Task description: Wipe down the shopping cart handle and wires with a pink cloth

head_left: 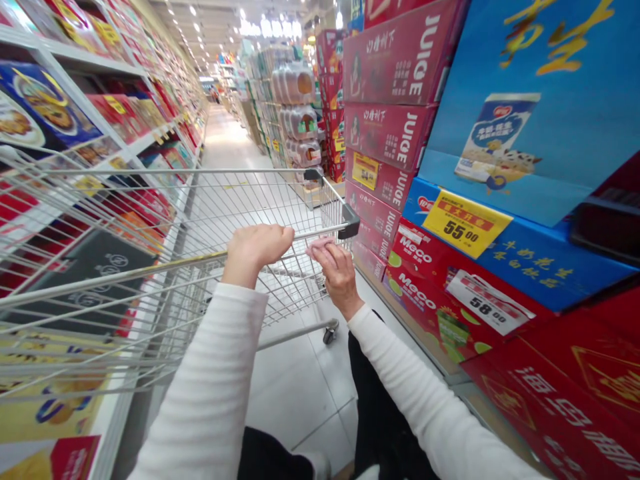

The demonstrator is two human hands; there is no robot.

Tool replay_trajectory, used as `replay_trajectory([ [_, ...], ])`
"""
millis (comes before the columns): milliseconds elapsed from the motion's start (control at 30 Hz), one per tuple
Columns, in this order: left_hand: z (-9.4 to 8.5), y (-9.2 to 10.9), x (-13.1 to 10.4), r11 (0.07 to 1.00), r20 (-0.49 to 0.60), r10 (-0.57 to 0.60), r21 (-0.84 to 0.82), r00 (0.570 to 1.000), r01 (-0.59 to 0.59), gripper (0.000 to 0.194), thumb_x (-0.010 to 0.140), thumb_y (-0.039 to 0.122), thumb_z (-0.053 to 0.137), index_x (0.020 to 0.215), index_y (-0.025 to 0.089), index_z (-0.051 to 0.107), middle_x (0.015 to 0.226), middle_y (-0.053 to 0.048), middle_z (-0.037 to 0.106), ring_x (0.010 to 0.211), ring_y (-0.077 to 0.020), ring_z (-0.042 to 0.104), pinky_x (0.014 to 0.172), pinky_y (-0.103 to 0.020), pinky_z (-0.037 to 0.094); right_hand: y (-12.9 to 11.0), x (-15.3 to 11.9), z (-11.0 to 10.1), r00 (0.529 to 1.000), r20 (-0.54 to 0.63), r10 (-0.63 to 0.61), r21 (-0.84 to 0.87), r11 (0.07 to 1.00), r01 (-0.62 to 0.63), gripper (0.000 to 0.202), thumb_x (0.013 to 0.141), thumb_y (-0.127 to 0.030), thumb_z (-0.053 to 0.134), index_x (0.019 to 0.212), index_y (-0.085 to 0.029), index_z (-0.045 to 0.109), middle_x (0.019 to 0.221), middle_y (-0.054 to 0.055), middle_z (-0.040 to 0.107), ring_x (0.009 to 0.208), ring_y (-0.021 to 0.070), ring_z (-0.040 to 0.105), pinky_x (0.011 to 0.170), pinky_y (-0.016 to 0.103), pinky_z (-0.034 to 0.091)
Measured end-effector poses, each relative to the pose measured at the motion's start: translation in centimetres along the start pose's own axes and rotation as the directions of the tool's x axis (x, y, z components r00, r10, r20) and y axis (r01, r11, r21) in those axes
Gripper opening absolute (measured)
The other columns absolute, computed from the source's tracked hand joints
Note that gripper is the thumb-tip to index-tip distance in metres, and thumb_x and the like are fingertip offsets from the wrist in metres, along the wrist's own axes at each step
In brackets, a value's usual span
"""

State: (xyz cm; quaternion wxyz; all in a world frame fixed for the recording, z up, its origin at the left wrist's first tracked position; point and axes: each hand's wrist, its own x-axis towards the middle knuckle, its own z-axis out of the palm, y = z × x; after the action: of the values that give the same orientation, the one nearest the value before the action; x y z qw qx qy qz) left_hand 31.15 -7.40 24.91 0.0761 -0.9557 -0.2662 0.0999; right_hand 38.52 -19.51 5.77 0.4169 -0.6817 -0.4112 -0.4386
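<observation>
A metal wire shopping cart (314, 233) stands in front of me, tilted in the view. My left hand (259, 249) is closed around its near top rail. To the right of it, my right hand (341, 273) pinches a crumpled pink cloth (320, 247) against or just beside the same rail; whether cloth and rail touch is hard to make out. A black plastic corner piece (349, 222) caps the rail just beyond my right fingers. The cart's basket shows only bare wires, with floor and shelves visible through them. Below sits a caster wheel (330, 332).
Shelves of packaged goods (125, 113) line the left side, close to the cart. Stacked red juice boxes (387, 67) and a blue carton display (555, 133) with price tags rise on the right. The tiled aisle (227, 133) runs ahead past stacked bottle packs (297, 113).
</observation>
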Motion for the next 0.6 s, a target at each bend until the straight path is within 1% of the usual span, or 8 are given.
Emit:
replay_trajectory([
  [100,-0.2,0.0,-0.1,1.0,-0.012,0.014,0.001,1.0,-0.014,0.058,0.095,0.037,0.025,0.116,0.019,0.076,0.114,-0.017,0.079,0.12,-0.0348,0.069,0.095,-0.043,0.05,-0.1,0.6,-0.8,1.0,0.013,-0.008,0.041,0.999,0.007,0.044,0.102,-0.008,0.044,0.135,-0.024,0.068,0.126,0.011,0.069,0.124,0.0194,0.06,0.11,0.038,0.053],
  [167,-0.2,0.0,-0.1,1.0,-0.011,0.027,0.005,1.0,-0.027,0.058,0.095,0.036,0.025,0.116,0.019,0.076,0.116,-0.017,0.078,0.121,-0.0347,0.069,0.095,-0.043,0.05,-0.4,0.9,-0.9,1.0,0.012,-0.01,0.034,0.999,0.01,0.045,0.102,-0.008,0.044,0.136,-0.025,0.067,0.131,0.011,0.067,0.13,0.0206,0.057,0.113,0.04,0.051],
  [233,-0.3,0.1,-0.1,1.0,-0.004,0.016,0.0,1.0,-0.016,0.058,0.095,0.036,0.025,0.116,0.019,0.076,0.116,-0.016,0.078,0.12,-0.0347,0.069,0.096,-0.043,0.05,-0.8,0.9,-0.7,1.0,0.021,-0.001,0.01,1.0,0.0,0.046,0.102,-0.009,0.045,0.139,-0.027,0.065,0.136,0.01,0.064,0.135,0.0215,0.054,0.116,0.041,0.05],
  [333,-0.2,0.1,0.0,1.0,0.007,-0.013,-0.024,1.0,0.013,0.058,0.094,0.038,0.027,0.112,0.019,0.078,0.108,-0.015,0.08,0.117,-0.0336,0.07,0.096,-0.042,0.05,-1.5,0.4,-0.6,0.998,0.046,0.035,-0.01,0.999,-0.035,0.047,0.102,-0.009,0.044,0.14,-0.027,0.064,0.133,0.011,0.065,0.129,0.0213,0.057,0.111,0.039,0.053],
  [433,-0.2,-0.1,0.3,0.999,0.019,-0.002,-0.043,1.0,0.003,0.057,0.094,0.04,0.028,0.112,0.02,0.078,0.104,-0.014,0.081,0.116,-0.033,0.07,0.097,-0.041,0.049,-2.1,0.6,-0.8,0.994,0.067,0.083,-0.004,0.997,-0.083,0.048,0.101,-0.007,0.043,0.14,-0.025,0.065,0.129,0.012,0.065,0.122,0.0218,0.06,0.105,0.038,0.056],
  [500,-0.2,-0.3,0.4,0.999,0.033,0.012,-0.052,0.999,-0.01,0.057,0.094,0.04,0.027,0.113,0.02,0.077,0.104,-0.014,0.081,0.116,-0.0329,0.07,0.096,-0.041,0.049,-2.5,1.0,-0.5,0.994,0.067,0.084,0.009,0.996,-0.085,0.048,0.101,-0.009,0.044,0.142,-0.026,0.064,0.134,0.012,0.063,0.127,0.0224,0.059,0.108,0.04,0.054],
  [600,-0.3,-0.6,0.5,0.996,0.07,0.058,-0.073,0.996,-0.053,0.055,0.094,0.038,0.027,0.111,0.021,0.077,0.106,-0.012,0.081,0.112,-0.0302,0.072,0.094,-0.039,0.05,-3.0,1.0,0.7,0.995,0.072,0.065,0.031,0.997,-0.067,0.048,0.103,-0.013,0.047,0.147,-0.029,0.058,0.145,0.011,0.057,0.14,0.023,0.051,0.117,0.041,0.048],
])
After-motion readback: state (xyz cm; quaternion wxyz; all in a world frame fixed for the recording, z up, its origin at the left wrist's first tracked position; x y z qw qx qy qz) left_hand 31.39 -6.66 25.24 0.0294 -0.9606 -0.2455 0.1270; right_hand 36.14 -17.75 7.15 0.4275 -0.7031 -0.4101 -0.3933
